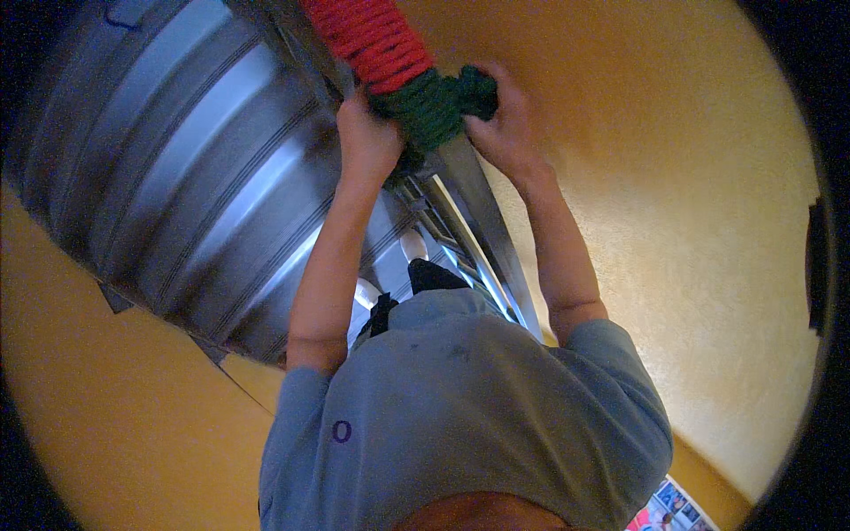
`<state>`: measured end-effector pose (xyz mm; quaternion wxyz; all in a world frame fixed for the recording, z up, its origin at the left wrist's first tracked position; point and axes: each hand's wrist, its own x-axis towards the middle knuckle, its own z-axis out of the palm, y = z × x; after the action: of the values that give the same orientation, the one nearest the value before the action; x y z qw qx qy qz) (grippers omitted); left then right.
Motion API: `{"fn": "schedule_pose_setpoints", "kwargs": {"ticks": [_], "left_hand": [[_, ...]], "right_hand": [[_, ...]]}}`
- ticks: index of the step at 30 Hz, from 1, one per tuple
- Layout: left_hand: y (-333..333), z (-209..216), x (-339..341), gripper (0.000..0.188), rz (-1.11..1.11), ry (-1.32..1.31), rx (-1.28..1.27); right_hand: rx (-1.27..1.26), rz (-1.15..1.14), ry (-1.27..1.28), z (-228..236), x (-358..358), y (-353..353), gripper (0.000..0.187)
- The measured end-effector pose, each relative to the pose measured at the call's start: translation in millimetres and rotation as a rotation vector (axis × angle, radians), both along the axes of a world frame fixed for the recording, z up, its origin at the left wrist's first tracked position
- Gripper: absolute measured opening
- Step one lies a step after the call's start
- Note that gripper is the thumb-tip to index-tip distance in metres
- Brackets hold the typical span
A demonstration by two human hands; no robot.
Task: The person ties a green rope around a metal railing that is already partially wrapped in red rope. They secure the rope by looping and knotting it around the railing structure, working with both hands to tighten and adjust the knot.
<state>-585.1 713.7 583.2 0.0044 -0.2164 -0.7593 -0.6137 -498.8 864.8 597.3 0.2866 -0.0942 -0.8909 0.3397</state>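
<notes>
While my right hand [512, 128] pinches green yarn [479, 91] right of the railing [482, 199], left hand [367, 140] flanks it; can't tell left fingers' state

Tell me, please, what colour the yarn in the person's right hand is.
The yarn is dark green, best seen in the head view.

From the left hand [367, 137], nine o'clock is open above grey ribbed stairs [212, 186]; thick dark-green yarn [429, 113] blocks two o'clock, dark straight handrail [475, 190] four.
</notes>
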Motion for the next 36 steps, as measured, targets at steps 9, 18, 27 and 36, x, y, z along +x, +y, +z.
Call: {"fn": "schedule_pose_setpoints", "kwargs": {"ticks": [9, 18, 27, 36], "left_hand": [[-1.5, -20.6, -3.2, 0.021, 0.013, 0.015, -0.017], [-16.4, -2.9, 55.0, 0.031, -0.217, -0.671, 0.564], [12.3, -17.9, 64.5, 0.039, -0.542, -0.512, 0.378], [22.3, -38.2, 36.6, 0.031, -0.513, -0.174, 0.313]], "right_hand": [[0.374, -0.127, -0.305, 96.6, 67.7, -26.5, 0.044], [-1.123, 0.114, -0.492, 85.9, 93.9, 0.5, 0.03], [-1.657, 0.05, 0.061, 36.0, 137.9, -22.3, 0.043], [-1.053, -0.079, 0.117, 18.8, 102.3, -100.9, 0.031]]}}
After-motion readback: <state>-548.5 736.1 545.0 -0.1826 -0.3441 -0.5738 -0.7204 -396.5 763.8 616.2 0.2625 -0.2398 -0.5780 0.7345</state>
